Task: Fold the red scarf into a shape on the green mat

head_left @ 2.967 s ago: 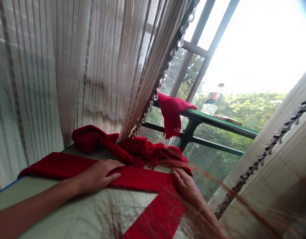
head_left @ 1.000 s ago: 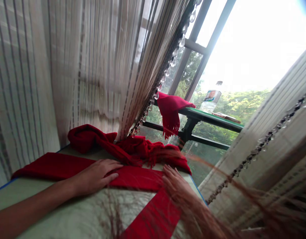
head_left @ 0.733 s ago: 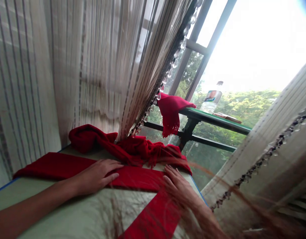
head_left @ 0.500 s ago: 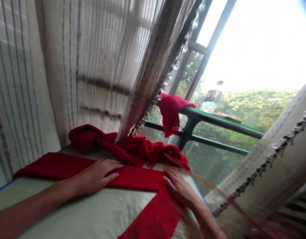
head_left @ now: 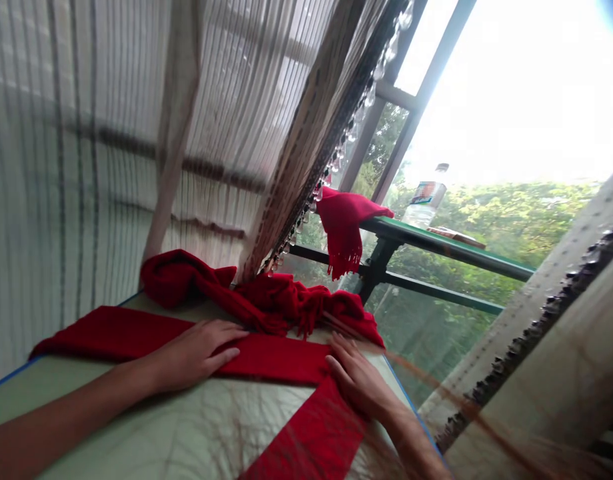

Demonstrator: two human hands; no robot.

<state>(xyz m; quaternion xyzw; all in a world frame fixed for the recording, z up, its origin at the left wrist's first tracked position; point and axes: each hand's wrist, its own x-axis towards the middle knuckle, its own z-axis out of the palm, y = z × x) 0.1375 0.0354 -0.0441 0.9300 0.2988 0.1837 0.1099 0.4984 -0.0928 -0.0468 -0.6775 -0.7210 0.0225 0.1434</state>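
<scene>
A long red scarf (head_left: 111,333) lies flat across a pale green table (head_left: 186,433) and turns down toward me at a fold near the right edge. My left hand (head_left: 199,353) rests flat on the flat band, fingers stretched out. On the fold at the corner lies my right hand (head_left: 359,380), palm down, its fingers spread. Behind both hands the rest of the red cloth (head_left: 266,300) lies bunched in a heap.
A striped sheer curtain (head_left: 136,133) with a beaded edge hangs just behind the table. Another red cloth (head_left: 344,227) hangs over a green window rail (head_left: 436,247), where a plastic bottle (head_left: 424,200) stands. A second curtain (head_left: 561,360) hangs at the right.
My right hand has slid a little leftward along the fold. The left hand has stayed in place. The curtain behind has swung and the view has shifted slightly.
</scene>
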